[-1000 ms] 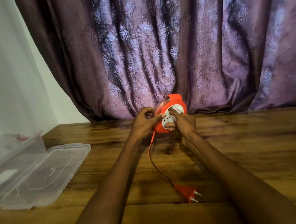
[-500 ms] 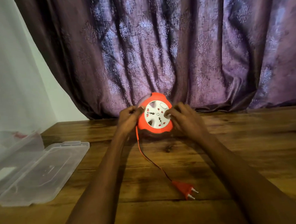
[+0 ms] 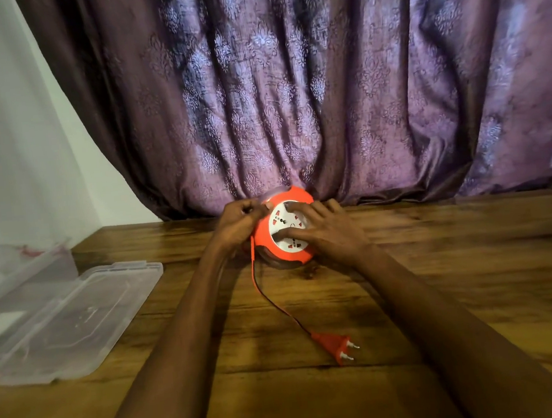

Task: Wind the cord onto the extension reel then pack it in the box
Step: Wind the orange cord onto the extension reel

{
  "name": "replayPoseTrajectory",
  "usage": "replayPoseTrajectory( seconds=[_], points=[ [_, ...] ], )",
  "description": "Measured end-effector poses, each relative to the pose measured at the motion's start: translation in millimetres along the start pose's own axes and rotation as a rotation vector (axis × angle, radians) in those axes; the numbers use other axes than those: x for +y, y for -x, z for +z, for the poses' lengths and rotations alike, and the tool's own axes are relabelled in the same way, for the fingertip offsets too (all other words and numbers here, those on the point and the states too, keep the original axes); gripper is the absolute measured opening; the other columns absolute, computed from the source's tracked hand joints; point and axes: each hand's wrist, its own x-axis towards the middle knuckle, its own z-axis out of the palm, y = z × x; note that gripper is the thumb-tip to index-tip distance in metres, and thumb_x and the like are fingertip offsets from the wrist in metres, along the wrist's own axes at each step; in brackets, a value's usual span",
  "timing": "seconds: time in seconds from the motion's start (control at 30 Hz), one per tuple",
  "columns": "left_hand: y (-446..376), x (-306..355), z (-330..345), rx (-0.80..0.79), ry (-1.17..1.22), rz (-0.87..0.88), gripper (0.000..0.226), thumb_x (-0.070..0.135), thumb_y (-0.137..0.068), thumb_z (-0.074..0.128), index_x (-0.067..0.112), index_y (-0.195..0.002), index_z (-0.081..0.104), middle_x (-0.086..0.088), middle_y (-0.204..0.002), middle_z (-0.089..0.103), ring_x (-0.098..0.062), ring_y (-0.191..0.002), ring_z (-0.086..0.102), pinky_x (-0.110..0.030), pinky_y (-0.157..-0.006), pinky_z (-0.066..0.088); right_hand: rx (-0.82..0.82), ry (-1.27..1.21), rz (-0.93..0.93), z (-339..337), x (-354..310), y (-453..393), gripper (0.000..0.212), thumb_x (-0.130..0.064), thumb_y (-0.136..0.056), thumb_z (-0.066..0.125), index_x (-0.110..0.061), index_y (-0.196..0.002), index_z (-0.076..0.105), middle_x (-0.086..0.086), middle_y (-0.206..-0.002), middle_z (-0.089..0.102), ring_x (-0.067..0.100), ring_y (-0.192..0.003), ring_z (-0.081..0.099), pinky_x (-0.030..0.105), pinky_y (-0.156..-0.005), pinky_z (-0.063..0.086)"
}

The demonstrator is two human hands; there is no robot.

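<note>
An orange extension reel [image 3: 263, 233] with a white socket face stands tilted at the far edge of the wooden table, against the curtain. My left hand [image 3: 237, 224] grips its upper left rim, fingers curled there. My right hand [image 3: 324, 231] lies over the socket face, with its thumb and fingers spread on the white disc. An orange and black cord [image 3: 269, 297] runs from the reel's left side down the table to an orange two-pin plug [image 3: 335, 346] lying flat between my forearms.
A clear plastic box [image 3: 14, 267] stands at the left edge of the table, its clear lid [image 3: 76, 319] lying beside it. A purple patterned curtain [image 3: 323, 86] hangs behind the table. A white wall is at the left.
The reel has turned so that its socket face points toward me. My right hand has moved from its right rim onto the face. The plug and cord have stayed about where they were.
</note>
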Motion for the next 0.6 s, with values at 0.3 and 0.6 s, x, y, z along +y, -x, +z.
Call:
replayPoseTrajectory(
  seconds=[0.3,0.6],
  points=[
    [3,10,14,0.048,0.019,0.045,0.017,0.023,-0.081,0.079,0.02,-0.077,0.062,-0.001,-0.069,0.059,-0.017,-0.066,0.052,-0.034,-0.064,0.045,0.049,-0.108,0.375,-4,1,-10,0.063,-0.062,-0.078,0.062,-0.049,-0.137,0.045,0.007,-0.109,0.07,0.032,-0.097,0.064,0.044,-0.083,0.043],
    [17,9,38,0.038,-0.1,0.197,0.023,0.012,-0.084,0.076,0.008,-0.095,0.057,0.0,-0.086,0.054,0.004,-0.065,0.049,-0.011,-0.058,0.042,0.118,-1.088,1.149,-2,-7,-21,0.059,-0.061,-0.064,0.078,-0.034,-0.115,0.064,-0.002,-0.104,0.071,0.02,-0.087,0.069,0.034,-0.078,0.053]
  ],
)
